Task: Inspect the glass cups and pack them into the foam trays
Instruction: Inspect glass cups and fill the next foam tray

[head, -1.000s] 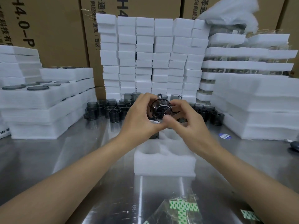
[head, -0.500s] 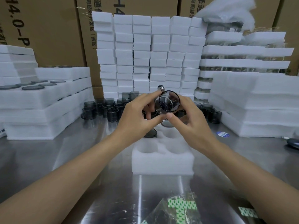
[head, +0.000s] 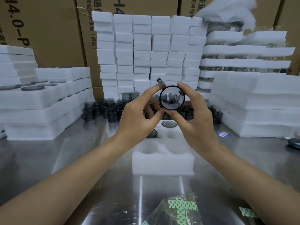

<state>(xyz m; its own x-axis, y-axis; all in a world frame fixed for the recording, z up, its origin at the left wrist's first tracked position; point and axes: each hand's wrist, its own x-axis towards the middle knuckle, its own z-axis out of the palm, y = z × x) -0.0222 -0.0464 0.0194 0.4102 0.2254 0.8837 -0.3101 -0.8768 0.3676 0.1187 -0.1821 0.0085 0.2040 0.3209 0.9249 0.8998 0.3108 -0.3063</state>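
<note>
A smoky grey glass cup (head: 171,97) with a handle is held up at centre, its round mouth or base turned toward me. My left hand (head: 138,117) pinches it from the left, one finger against the handle. My right hand (head: 196,116) grips its right and lower rim. Below the hands a white foam tray (head: 162,161) lies on the steel table, with round pockets. Two far pockets hold grey cups (head: 168,123); the near two pockets show bare foam. Several loose grey cups (head: 103,109) stand behind on the table.
Stacks of white foam trays stand at left (head: 40,101), at centre back (head: 146,54) and at right (head: 256,101), with cardboard boxes (head: 53,30) behind. A clear bag with green print (head: 180,208) lies at the near edge. A blue sticker (head: 223,134) is on the table at right.
Both hands have lifted the cup higher and slightly right, and turned it so its circular end faces me more squarely.
</note>
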